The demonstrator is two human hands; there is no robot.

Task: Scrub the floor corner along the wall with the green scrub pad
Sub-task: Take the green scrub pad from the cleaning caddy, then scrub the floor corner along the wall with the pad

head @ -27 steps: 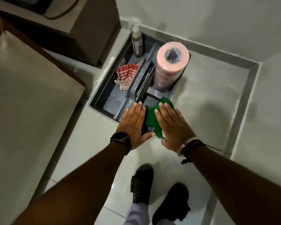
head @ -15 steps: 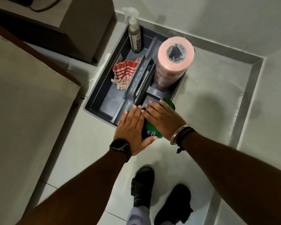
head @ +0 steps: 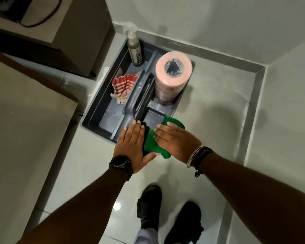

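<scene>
The green scrub pad [head: 152, 143] is held between both my hands, just over the near right corner of a grey caddy [head: 95, 111]. My left hand [head: 132, 143] lies flat against its left edge, fingers together, thumb tucked under the pad. My right hand [head: 178, 140] rests across the top of the pad with fingers pointing left; its thumb is hidden. A dark strip shows between the left hand and the green. The floor corner [head: 259, 71], where two grey skirtings meet, is to the far right.
The caddy holds a spray bottle [head: 135, 50], a pink roll [head: 173, 74] standing on end and a red striped cloth [head: 124, 85]. A beige furniture top [head: 25, 120] fills the left and a box-like unit [head: 74, 32] stands behind it. My black shoes [head: 149, 206] are below.
My right hand has turned from pointing forward to lying across the pad, pointing left. Both hands stay at the caddy's near end, and more green now shows past the right fingers.
</scene>
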